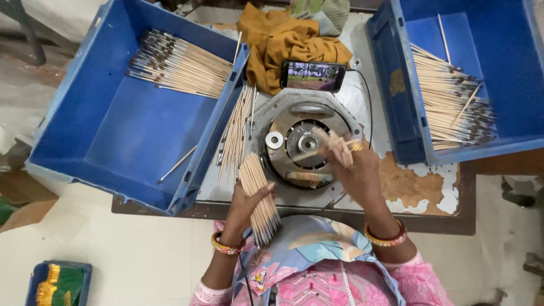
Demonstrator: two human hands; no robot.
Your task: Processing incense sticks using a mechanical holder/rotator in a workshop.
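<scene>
My left hand point(245, 205) grips a thick bundle of thin wooden brushes point(259, 192), dark tips pointing toward me. My right hand point(352, 165) is blurred over a round metal machine point(294, 141) on the table, pinching a single wooden stick point(334, 140) near the machine's central spindle point(308, 143). Loose brushes point(235, 133) lie on the table between the machine and the left crate.
A blue crate point(113, 124) at left holds a row of brushes point(178, 63). Another blue crate point(453, 34) at right holds more point(453, 102). A phone point(313, 75) with a cable and a mustard cloth point(283, 39) lie behind the machine.
</scene>
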